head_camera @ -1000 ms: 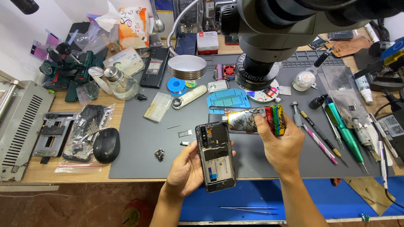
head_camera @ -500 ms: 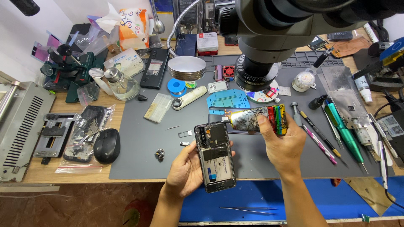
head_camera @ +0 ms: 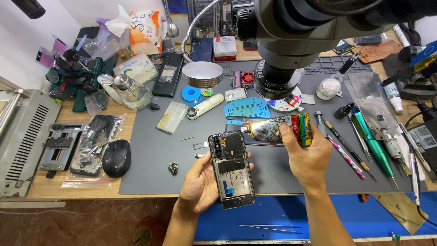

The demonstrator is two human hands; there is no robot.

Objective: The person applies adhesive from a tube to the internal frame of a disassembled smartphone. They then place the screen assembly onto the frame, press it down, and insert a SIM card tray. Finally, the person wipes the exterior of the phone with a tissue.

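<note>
My left hand (head_camera: 200, 184) holds an opened smartphone (head_camera: 231, 168) with its back cover off, inner parts facing up, above the front edge of the grey work mat (head_camera: 154, 150). My right hand (head_camera: 307, 159) grips a crumpled, squeezed glue tube (head_camera: 282, 129) with a colourful end. The tube lies sideways and its nozzle points left, at the phone's upper right corner. Whether the nozzle touches the phone I cannot tell.
A microscope head (head_camera: 291, 41) hangs over the back of the mat. Screwdrivers and a green tool (head_camera: 368, 146) lie to the right, a black mouse (head_camera: 116, 158) and a bag of parts to the left. Small screws (head_camera: 173, 167) sit near my left hand. Tweezers (head_camera: 268, 227) rest on the blue surface.
Both hands kept almost still; the phone and the tube's nozzle stay close together, with only a slight shift of the phone.
</note>
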